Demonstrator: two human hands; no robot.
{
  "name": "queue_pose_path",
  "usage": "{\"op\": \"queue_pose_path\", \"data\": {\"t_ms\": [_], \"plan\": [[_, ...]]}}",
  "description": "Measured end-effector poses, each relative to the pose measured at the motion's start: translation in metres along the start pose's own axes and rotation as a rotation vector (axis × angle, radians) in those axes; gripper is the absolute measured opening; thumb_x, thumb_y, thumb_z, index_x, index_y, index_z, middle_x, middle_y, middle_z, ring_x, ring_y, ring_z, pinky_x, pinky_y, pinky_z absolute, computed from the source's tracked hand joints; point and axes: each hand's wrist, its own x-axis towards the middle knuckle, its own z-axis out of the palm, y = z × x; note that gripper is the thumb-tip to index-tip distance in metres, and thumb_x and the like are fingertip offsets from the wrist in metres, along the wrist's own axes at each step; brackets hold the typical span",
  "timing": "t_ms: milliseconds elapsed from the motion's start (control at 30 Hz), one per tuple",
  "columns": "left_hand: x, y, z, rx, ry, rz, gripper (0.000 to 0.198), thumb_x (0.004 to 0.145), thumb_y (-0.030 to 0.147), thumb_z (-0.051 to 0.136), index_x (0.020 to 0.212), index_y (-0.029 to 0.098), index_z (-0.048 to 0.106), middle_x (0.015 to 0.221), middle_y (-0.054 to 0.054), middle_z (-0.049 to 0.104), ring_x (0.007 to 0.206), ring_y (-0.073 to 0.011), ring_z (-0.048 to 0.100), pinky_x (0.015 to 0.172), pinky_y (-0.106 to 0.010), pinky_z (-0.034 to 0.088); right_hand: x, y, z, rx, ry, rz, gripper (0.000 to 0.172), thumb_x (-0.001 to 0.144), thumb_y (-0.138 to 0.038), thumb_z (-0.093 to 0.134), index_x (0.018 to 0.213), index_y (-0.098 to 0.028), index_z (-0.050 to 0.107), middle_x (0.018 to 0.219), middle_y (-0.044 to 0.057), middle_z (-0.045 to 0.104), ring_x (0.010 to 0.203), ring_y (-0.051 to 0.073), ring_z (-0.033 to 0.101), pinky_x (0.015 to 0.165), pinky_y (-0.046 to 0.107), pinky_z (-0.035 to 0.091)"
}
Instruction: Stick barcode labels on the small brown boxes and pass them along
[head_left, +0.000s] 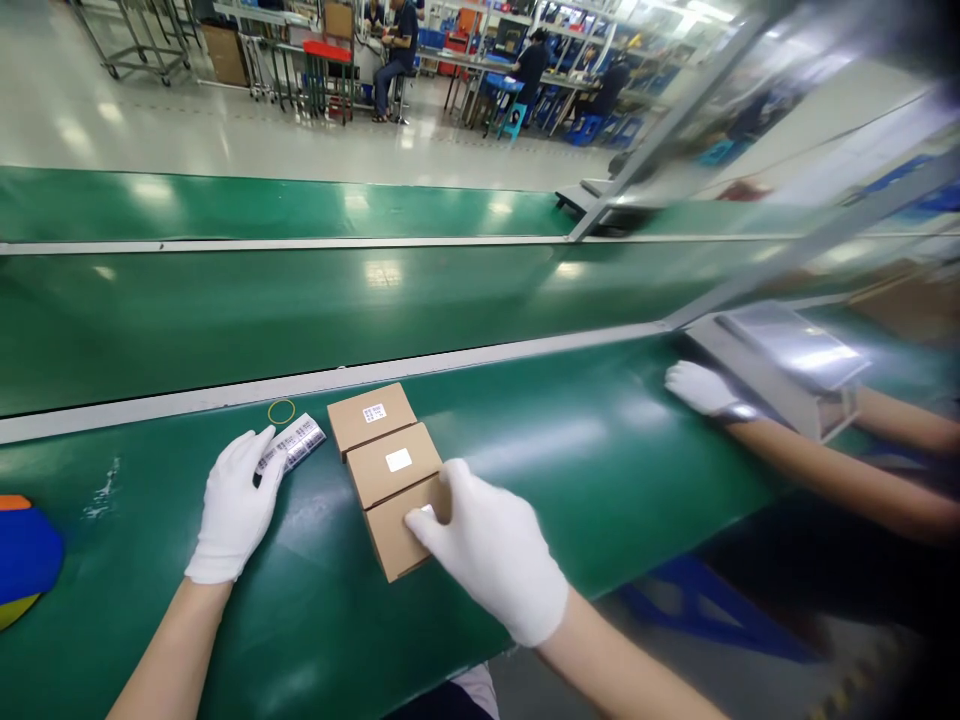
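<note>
Three small brown cardboard boxes stand in a row touching one another on the green work surface: the far box (360, 425), the middle box (375, 480) and the near box (390, 530). White labels show on their tops. My right hand (499, 550), in a white glove, has its thumb on top of the near box and its fingers curled at the far right side. To the left, my left hand (236, 505), also gloved, pinches the near end of a strip of barcode labels (300, 440) lying flat. A yellow rubber band (281, 411) rests just beyond it.
A white rail (480, 350) runs behind the boxes. At the left edge lies a blue object (30, 550) with orange and yellow parts. On the right, another person's gloved hand (697, 387) is beside a blurred silvery box-like object (787, 345). Slanted metal posts rise there.
</note>
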Motion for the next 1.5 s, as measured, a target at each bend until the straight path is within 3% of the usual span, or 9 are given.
{"op": "queue_pose_path", "data": {"t_ms": [167, 367, 500, 667, 833, 967, 1100, 1400, 1500], "plan": [[0.003, 0.002, -0.002, 0.0, -0.042, 0.037, 0.055, 0.1, 0.053, 0.048, 0.132, 0.012, 0.066, 0.136, -0.02, 0.066, 0.13, -0.0385, 0.058, 0.11, -0.055, 0.046, -0.005, 0.045, 0.0, 0.147, 0.079, 0.147, 0.023, 0.089, -0.047, 0.058, 0.091, -0.026, 0.05, 0.068, -0.002, 0.062, 0.061, 0.021, 0.06, 0.057, 0.029, 0.039], [-0.003, 0.018, -0.011, -0.425, -0.136, -0.023, 0.054, 0.095, 0.037, 0.059, 0.144, 0.015, 0.058, 0.108, -0.009, 0.074, 0.102, -0.0273, 0.069, 0.098, -0.045, 0.054, -0.031, 0.061, 0.009, 0.305, 0.16, 0.195, 0.036, 0.086, -0.058, 0.051, 0.097, -0.026, 0.064, 0.068, -0.002, 0.064, 0.063, 0.022, 0.064, 0.065, 0.033, 0.05], [-0.006, 0.021, -0.015, -0.671, -0.078, -0.104, 0.049, 0.091, 0.032, 0.063, 0.138, 0.018, 0.065, 0.114, -0.008, 0.076, 0.104, -0.0255, 0.071, 0.101, -0.042, 0.054, -0.039, 0.041, 0.005, 0.357, 0.236, 0.122, 0.043, 0.085, -0.062, 0.054, 0.102, -0.025, 0.067, 0.077, 0.0, 0.07, 0.068, 0.023, 0.068, 0.067, 0.032, 0.055], [-0.01, 0.026, -0.037, -0.782, -0.052, -0.077, 0.037, 0.093, 0.035, 0.064, 0.125, 0.019, 0.073, 0.127, -0.01, 0.075, 0.113, -0.0253, 0.071, 0.101, -0.038, 0.056, -0.034, -0.008, 0.009, 0.503, 0.232, -0.218, 0.036, 0.094, -0.05, 0.056, 0.117, -0.025, 0.068, 0.088, 0.001, 0.073, 0.073, 0.021, 0.069, 0.072, 0.03, 0.058], [-0.02, 0.036, -0.049, -1.007, -0.221, -0.02, 0.036, 0.087, 0.044, 0.074, 0.112, 0.018, 0.078, 0.109, -0.01, 0.08, 0.099, -0.0257, 0.075, 0.089, -0.036, 0.061, -0.015, -0.06, 0.017, 0.553, 0.299, -0.504, 0.036, 0.092, -0.032, 0.061, 0.127, -0.024, 0.066, 0.13, 0.007, 0.066, 0.122, 0.027, 0.061, 0.108, 0.04, 0.048], [-0.026, 0.044, -0.049, -1.252, -0.392, -0.062, 0.04, 0.082, 0.045, 0.081, 0.111, 0.017, 0.076, 0.109, -0.01, 0.079, 0.1, -0.0261, 0.074, 0.089, -0.037, 0.06, -0.009, -0.077, 0.019, 0.556, 0.153, -0.497, 0.019, 0.09, -0.021, 0.059, 0.106, -0.024, 0.07, 0.099, 0.002, 0.07, 0.092, 0.022, 0.066, 0.085, 0.035, 0.052], [-0.028, 0.053, -0.051, -1.406, -0.518, -0.098, 0.037, 0.076, 0.039, 0.088, 0.103, 0.016, 0.075, 0.101, -0.008, 0.078, 0.091, -0.0225, 0.073, 0.082, -0.033, 0.059, -0.016, -0.078, 0.019, 0.587, 0.121, -0.458, 0.012, 0.089, -0.017, 0.057, 0.087, -0.022, 0.067, 0.08, -0.001, 0.065, 0.074, 0.018, 0.06, 0.07, 0.029, 0.047], [-0.027, 0.057, -0.055, -1.359, -0.485, -0.108, 0.031, 0.075, 0.037, 0.088, 0.092, 0.014, 0.078, 0.094, -0.008, 0.078, 0.088, -0.0217, 0.073, 0.083, -0.032, 0.058, -0.02, -0.077, 0.023, 0.66, 0.06, -0.388, 0.009, 0.087, -0.016, 0.058, 0.082, -0.022, 0.061, 0.074, -0.004, 0.063, 0.069, 0.016, 0.06, 0.065, 0.026, 0.045], [-0.027, 0.056, -0.055, -1.363, -0.497, -0.15, 0.034, 0.074, 0.04, 0.088, 0.093, 0.014, 0.077, 0.093, -0.008, 0.079, 0.087, -0.0219, 0.073, 0.08, -0.032, 0.059, -0.021, -0.074, 0.025, 0.635, 0.135, -0.404, 0.008, 0.089, -0.017, 0.058, 0.088, -0.023, 0.063, 0.079, -0.003, 0.065, 0.072, 0.017, 0.062, 0.069, 0.027, 0.048]]}}
